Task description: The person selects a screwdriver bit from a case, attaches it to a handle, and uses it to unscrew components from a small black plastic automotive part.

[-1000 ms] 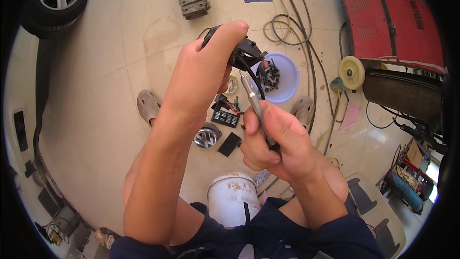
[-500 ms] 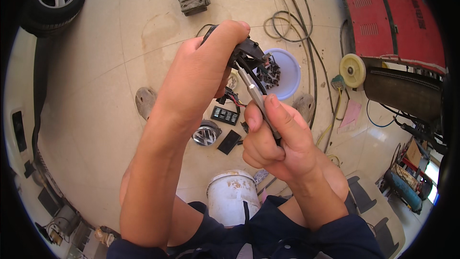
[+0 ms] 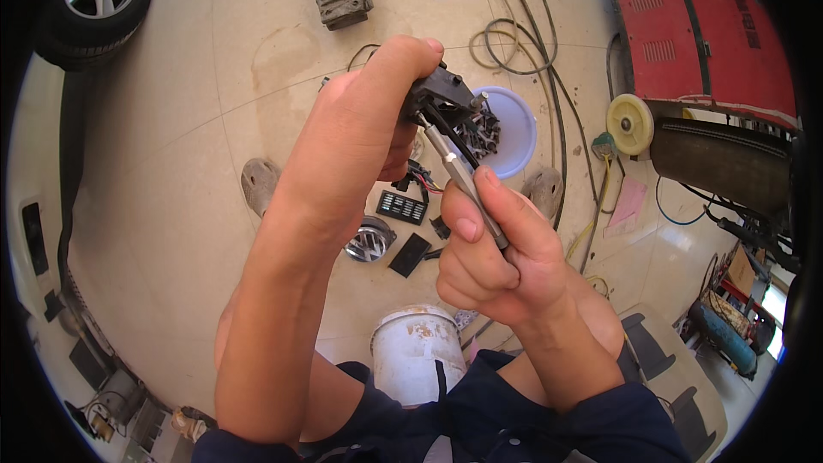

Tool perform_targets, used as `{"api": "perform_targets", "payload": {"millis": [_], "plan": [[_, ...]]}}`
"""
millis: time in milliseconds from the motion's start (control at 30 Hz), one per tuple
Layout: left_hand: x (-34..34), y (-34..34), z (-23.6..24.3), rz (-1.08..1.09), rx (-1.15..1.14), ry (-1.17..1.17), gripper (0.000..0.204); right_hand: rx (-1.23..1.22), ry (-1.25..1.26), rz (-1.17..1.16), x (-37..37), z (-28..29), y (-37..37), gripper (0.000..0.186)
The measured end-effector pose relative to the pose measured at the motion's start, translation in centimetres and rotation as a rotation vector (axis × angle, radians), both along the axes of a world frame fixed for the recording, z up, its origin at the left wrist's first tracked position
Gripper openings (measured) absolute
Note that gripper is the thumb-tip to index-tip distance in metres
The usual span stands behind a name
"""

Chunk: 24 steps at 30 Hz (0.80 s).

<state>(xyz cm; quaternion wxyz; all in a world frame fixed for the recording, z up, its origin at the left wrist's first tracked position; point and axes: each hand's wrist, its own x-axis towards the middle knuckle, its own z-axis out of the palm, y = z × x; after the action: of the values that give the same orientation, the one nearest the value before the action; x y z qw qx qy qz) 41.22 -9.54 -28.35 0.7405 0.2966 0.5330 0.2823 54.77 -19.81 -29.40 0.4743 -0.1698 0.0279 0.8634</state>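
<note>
My left hand (image 3: 356,124) is closed round a black plastic car part (image 3: 441,87), holding it up in front of me. The fingers behind the part are mostly hidden. My right hand (image 3: 501,261) grips a silver-grey screwdriver (image 3: 463,178) between thumb and fingers. Its tip points up and left and meets the underside of the part, though the exact contact spot is too dark to make out. Beside the screwdriver's shaft, a black strip or cable hangs from the part.
Below my hands, a pale blue basin (image 3: 519,133) holds many small dark pieces. On the floor lie a round chrome badge (image 3: 369,240), a slotted black panel (image 3: 401,206) and a flat black piece (image 3: 410,255). A white bucket (image 3: 416,347) stands between my legs; a red machine (image 3: 664,30) is at right.
The black part is tilted slightly differently in my left hand. My right hand has shifted a little right and down, its grip on the screwdriver slightly changed.
</note>
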Motion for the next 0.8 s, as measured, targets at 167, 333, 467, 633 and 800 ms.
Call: {"api": "perform_targets", "payload": {"millis": [167, 333, 467, 633, 800], "plan": [[-0.03, 0.04, -0.08, -0.005, 0.005, 0.007, 0.04, -0.002, 0.022, 0.006, 0.0, -0.08, -0.02, 0.043], [0.09, 0.08, -0.04, -0.002, 0.037, 0.034, 0.04, -0.003, 0.115, 0.005, -0.11, -0.43, -0.04, 0.044], [-0.22, 0.05, -0.27, -0.001, 0.024, 0.023, 0.033, -0.004, 0.179, 0.007, -0.22, -0.46, -0.07, 0.045], [-0.25, 0.03, -0.43, -0.008, 0.017, 0.019, 0.031, -0.012, 0.164, 0.007, -0.35, -0.5, -0.19, 0.045], [-0.38, 0.03, -0.31, -0.028, 0.055, 0.032, 0.032, -0.024, 0.436, 0.021, -0.41, -0.66, -0.17, 0.042]]}}
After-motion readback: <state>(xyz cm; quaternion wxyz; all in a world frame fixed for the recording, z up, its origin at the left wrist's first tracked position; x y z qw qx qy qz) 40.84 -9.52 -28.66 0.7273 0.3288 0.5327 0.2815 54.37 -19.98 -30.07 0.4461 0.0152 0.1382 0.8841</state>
